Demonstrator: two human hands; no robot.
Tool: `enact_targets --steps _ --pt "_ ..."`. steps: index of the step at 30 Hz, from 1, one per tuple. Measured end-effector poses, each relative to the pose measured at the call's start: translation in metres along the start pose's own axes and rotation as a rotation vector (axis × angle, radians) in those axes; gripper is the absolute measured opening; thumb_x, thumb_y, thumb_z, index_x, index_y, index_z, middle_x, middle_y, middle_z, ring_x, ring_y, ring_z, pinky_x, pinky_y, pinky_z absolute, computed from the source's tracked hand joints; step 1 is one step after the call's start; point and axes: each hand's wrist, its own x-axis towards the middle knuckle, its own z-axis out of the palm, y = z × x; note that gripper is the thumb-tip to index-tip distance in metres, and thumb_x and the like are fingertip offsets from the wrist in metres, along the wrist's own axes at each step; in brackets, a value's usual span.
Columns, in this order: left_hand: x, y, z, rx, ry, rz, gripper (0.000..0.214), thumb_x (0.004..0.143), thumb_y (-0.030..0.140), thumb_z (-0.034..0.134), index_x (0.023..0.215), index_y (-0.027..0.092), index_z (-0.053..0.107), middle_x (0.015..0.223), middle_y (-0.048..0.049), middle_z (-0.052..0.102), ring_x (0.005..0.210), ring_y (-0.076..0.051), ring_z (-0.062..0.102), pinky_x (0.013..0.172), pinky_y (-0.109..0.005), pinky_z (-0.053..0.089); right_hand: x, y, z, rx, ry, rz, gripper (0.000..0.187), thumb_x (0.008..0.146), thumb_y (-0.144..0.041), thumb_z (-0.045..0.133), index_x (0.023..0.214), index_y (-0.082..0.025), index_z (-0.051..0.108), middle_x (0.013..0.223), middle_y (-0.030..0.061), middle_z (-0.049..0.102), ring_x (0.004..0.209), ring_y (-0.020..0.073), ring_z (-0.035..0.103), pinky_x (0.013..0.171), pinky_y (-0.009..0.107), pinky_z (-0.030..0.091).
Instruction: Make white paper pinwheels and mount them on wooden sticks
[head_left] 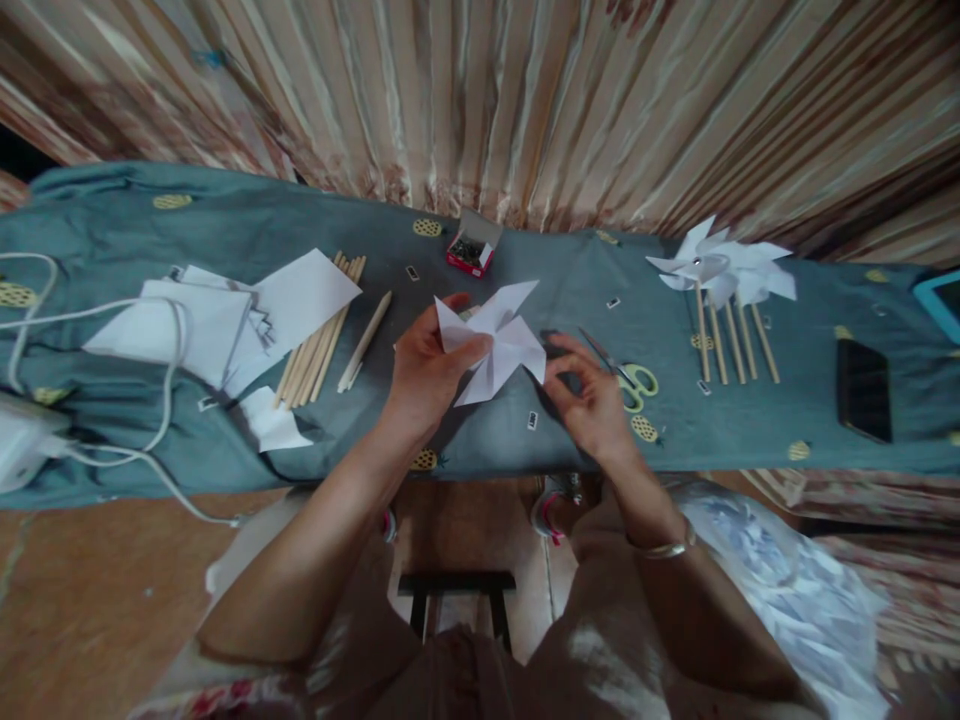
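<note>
White paper pinwheel (501, 338) pinched in left hand (424, 370).

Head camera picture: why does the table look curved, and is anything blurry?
Head view: a wide lens bows the table edge; the light is dim and soft; the paper pinwheel in the left hand is fairly sharp; the lap is smeared.

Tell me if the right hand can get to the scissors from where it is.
Probably yes. The right hand hovers beside the paper pinwheel, and the scissors lie on the cloth just to its right, nothing between.
</note>
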Motion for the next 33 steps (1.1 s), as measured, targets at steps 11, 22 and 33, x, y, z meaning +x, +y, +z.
enact_targets --steps 11,22,33 --pt "-0.008 -0.007 0.013 0.152 -0.091 0.062 0.050 0.063 0.020 0.081 0.111 0.017 0.067 0.075 0.0035 0.066 0.065 -0.012 0.058 0.061 -0.024 0.046 -0.001 -0.059 -0.012 0.125 -0.097 -0.111 0.020 0.086 -0.044 0.070 0.079 -0.025 0.067 0.156 -0.0020 0.045 0.151 0.0295 0.032 0.125 0.053 0.025" --pt "-0.013 -0.007 0.018 0.099 -0.153 0.020 0.048 0.060 0.020 0.082 0.107 0.020 0.070 0.075 0.0028 0.065 0.060 -0.011 0.053 0.055 -0.023 0.042 0.002 -0.054 -0.013 0.069 -0.077 -0.138 0.016 0.087 -0.041 0.070 0.080 -0.027 0.068 0.159 -0.0056 0.041 0.153 0.0276 0.029 0.127 0.051 0.022" --pt "-0.016 -0.003 0.016 0.081 -0.182 0.016 0.048 0.060 0.024 0.084 0.106 0.020 0.070 0.079 0.0017 0.065 0.063 -0.012 0.053 0.059 -0.024 0.043 0.001 -0.052 -0.014 0.083 -0.095 -0.111 0.015 0.088 -0.040 0.069 0.082 -0.027 0.069 0.159 -0.0065 0.041 0.152 0.0283 0.031 0.126 0.053 0.024"
